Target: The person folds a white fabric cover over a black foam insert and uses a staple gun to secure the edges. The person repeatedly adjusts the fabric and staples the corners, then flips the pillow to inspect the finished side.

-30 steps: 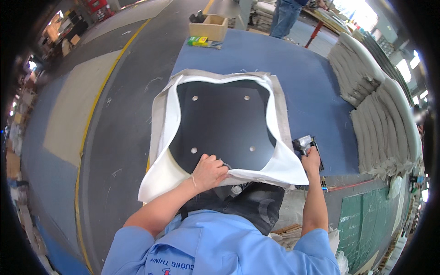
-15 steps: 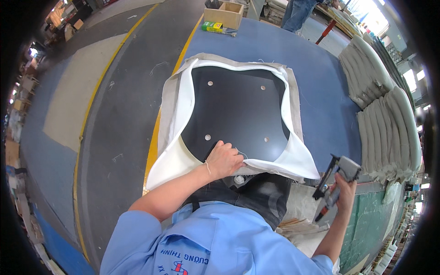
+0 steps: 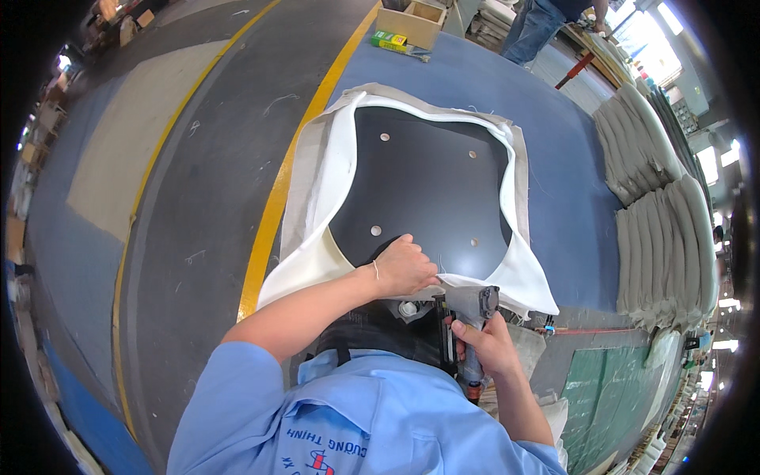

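Note:
A black panel point(image 3: 431, 186) with several round holes lies before me, framed by white foam point(image 3: 532, 273) whose edges fold up over it. Grey fabric point(image 3: 298, 202) shows outside the foam. On the near edge, my left hand point(image 3: 406, 267) is closed, its fingers pinching the fabric and foam edge against the panel. My right hand point(image 3: 489, 342) grips a pneumatic staple gun point(image 3: 473, 305) by its handle. The gun's head is at the near edge, just right of my left hand. Whether its nose touches the edge, I cannot tell.
The panel rests on a blue-topped table point(image 3: 566, 198). A wooden box point(image 3: 413, 24) and a green-yellow carton point(image 3: 389, 39) stand at its far end. Stacked grey padded pieces point(image 3: 669, 245) rise on the right. Another person point(image 3: 534, 32) stands beyond the table.
My right hand has brought the staple gun leftward from the right side to the near edge of the panel. My left hand keeps its pinch there. The whole view has shifted slightly.

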`<state>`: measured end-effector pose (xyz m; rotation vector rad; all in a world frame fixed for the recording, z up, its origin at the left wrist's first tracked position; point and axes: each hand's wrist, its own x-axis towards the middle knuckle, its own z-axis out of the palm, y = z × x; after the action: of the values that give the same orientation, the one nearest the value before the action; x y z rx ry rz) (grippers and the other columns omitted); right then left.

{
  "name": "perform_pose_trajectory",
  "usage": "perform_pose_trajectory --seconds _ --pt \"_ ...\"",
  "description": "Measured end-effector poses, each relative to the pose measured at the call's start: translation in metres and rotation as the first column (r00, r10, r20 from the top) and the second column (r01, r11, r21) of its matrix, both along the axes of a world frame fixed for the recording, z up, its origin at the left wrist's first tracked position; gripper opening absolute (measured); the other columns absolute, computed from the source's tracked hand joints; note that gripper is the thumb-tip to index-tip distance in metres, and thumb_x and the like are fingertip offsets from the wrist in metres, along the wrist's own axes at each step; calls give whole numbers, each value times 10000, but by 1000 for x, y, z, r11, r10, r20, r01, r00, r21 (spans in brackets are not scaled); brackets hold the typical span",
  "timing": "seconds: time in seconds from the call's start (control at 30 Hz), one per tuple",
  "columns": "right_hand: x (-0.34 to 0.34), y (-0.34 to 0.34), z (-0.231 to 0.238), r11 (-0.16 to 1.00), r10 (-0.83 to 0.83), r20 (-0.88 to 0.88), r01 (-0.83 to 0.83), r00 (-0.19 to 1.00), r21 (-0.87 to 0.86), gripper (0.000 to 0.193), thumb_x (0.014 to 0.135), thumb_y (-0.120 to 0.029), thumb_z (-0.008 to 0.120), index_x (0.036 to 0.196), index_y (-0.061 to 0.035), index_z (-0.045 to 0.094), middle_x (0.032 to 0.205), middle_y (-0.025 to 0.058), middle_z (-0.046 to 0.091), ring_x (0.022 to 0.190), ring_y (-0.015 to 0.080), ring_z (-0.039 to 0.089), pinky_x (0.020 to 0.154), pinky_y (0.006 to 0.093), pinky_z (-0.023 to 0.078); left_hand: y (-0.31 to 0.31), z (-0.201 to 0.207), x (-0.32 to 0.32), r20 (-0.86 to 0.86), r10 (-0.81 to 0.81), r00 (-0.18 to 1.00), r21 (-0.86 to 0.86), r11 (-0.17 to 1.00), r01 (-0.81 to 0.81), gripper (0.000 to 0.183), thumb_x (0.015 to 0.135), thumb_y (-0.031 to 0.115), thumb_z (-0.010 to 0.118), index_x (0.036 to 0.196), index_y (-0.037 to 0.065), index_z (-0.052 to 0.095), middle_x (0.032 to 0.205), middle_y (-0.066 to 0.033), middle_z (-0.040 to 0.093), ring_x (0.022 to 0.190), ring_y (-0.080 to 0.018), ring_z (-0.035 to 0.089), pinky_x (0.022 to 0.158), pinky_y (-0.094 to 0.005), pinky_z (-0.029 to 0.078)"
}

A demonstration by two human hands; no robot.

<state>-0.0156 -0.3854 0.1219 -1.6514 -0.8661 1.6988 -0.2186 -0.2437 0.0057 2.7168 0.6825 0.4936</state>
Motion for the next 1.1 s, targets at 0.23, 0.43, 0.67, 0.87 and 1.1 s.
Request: perform_pose_trajectory --seconds 0.23,0.43,0.67,0.87,1.1 --pt "-19 8 -19 1000 14 112 -14 994 4 311 958 -104 754 1215 -32 596 857 8 648 605 77 572 524 257 483 3 -5 -3 34 -5 999 -48 999 7 324 961 383 683 719 167 689 635 -31 657 655 -258 639 732 -408 408" --pt "-31 10 -23 999 38 182 -33 983 -28 577 959 -77 742 1443 -75 428 942 19 648 638 83 573 547 256 486 4 -2 -2 37 -22 999 -56 998 24 339 981 351 652 699 165 678 647 -46 672 664 -259 650 735 -410 416" --pt "-34 8 -25 995 84 300 -96 950 25 685 937 -69 747 1511 -86 374 969 50 666 659 130 602 609 299 501 3 4 1 -63 -21 998 -41 999 18 344 987 361 643 706 168 686 669 -55 693 682 -260 666 746 -404 428" --pt "-36 9 -24 988 98 320 -130 942 82 715 926 -65 749 1536 -118 378 1002 75 696 689 125 622 619 288 512 5 8 1 -107 8 994 -17 1000 -10 344 985 371 640 716 168 705 679 -53 704 712 -258 692 760 -413 442" --pt "14 -33 -14 962 -143 99 115 985 248 861 877 87 675 1620 -137 300 1040 58 638 640 103 571 493 273 462 -4 14 11 -191 45 981 -94 994 -64 392 921 508 677 795 146 756 756 -93 742 786 -313 736 814 -460 468"
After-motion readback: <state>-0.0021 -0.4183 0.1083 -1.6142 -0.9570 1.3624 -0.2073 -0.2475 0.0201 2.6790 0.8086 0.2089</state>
